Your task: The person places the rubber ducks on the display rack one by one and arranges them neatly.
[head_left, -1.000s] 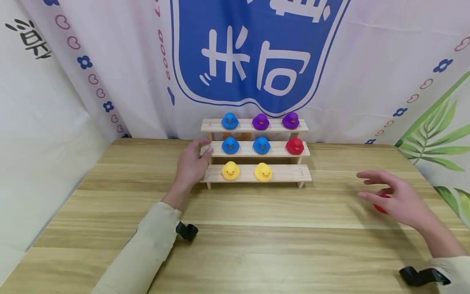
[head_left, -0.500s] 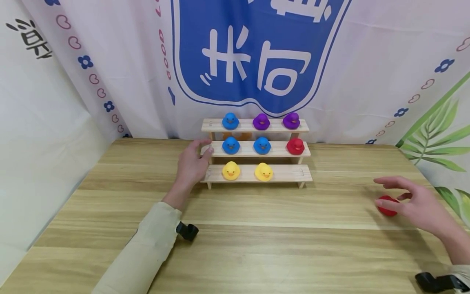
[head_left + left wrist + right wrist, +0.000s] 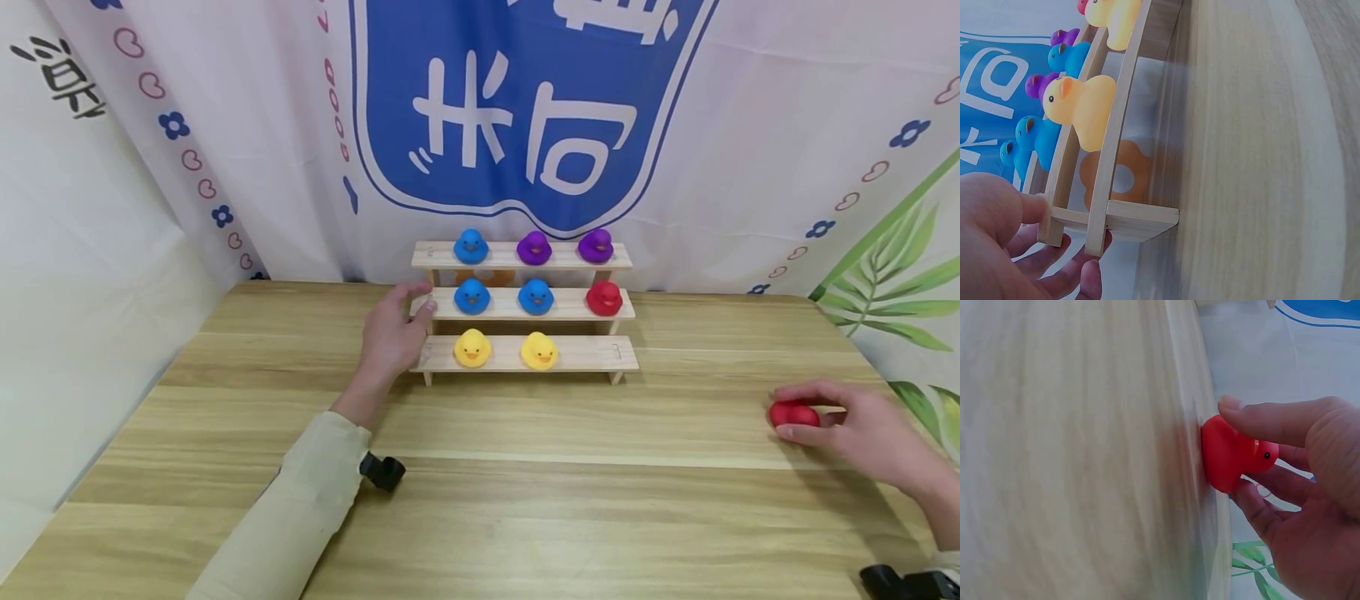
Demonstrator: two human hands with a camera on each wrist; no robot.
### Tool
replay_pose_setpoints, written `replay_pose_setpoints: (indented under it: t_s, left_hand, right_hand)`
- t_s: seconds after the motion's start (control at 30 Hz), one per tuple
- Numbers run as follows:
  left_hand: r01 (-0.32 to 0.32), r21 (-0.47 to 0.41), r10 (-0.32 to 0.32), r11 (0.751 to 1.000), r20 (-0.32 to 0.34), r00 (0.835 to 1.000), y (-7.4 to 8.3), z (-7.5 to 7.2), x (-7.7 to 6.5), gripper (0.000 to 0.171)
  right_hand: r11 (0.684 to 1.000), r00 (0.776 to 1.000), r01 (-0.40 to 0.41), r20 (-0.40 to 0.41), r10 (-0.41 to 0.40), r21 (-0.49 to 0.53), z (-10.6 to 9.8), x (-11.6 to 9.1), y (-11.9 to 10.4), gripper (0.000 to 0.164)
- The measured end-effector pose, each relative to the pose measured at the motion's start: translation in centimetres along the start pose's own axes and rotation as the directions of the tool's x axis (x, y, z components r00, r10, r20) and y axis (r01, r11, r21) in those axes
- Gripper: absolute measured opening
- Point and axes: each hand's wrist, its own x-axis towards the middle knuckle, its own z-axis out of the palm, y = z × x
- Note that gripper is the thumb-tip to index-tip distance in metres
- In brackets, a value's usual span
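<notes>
My left hand (image 3: 393,327) holds the left end of a three-step wooden display shelf (image 3: 577,354); in the left wrist view its thumb lies on one board and its fingers curl under the ends. At the right of the table, my right hand (image 3: 862,429) pinches a red rubber duck (image 3: 1219,453) between thumb and fingers, low at the tabletop. On the shelf's bottom step sit two yellow ducks (image 3: 472,348). Two blue ducks (image 3: 471,297) and a red duck (image 3: 603,298) occupy the middle step. Up top are a blue duck (image 3: 470,247) and two purple ducks (image 3: 534,248).
The shelf stands near the back of a wood-grain table (image 3: 480,517). Behind it hangs a white printed curtain (image 3: 750,125) with a blue sign. An orange flower-shaped piece (image 3: 1116,172) shows through the shelf's open underside.
My right hand has moved right and down to the loose red duck, and its thumb and fingers have closed around it. The left hand stays on the shelf.
</notes>
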Motion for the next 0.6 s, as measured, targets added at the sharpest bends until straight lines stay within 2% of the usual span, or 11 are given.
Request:
replay_pose_setpoints:
  t_s: [0.13, 0.3, 0.6]
  left_hand:
    - [-0.002, -0.008, 0.002, 1.000, 0.000, 1.000, -0.08, -0.05, -0.06, 0.041]
    - [-0.008, -0.030, 0.008, 1.000, -0.001, 1.000, -0.12, -0.05, -0.11, 0.041]
    - [-0.013, -0.026, 0.013, 1.000, 0.000, 1.000, -0.14, -0.01, -0.13, 0.040]
  right_hand:
    - [1.000, 0.999, -0.020, 0.040, 0.020, 0.017, -0.06, -0.02, 0.00, 0.054]
    - [1.000, 0.999, -0.003, 0.042, 0.002, 0.015, 0.08, -0.17, 0.21, 0.059]
    - [0.999, 0.999, -0.015, 0.032, 0.016, -0.034, 0.06, -0.24, 0.67, 0.053]
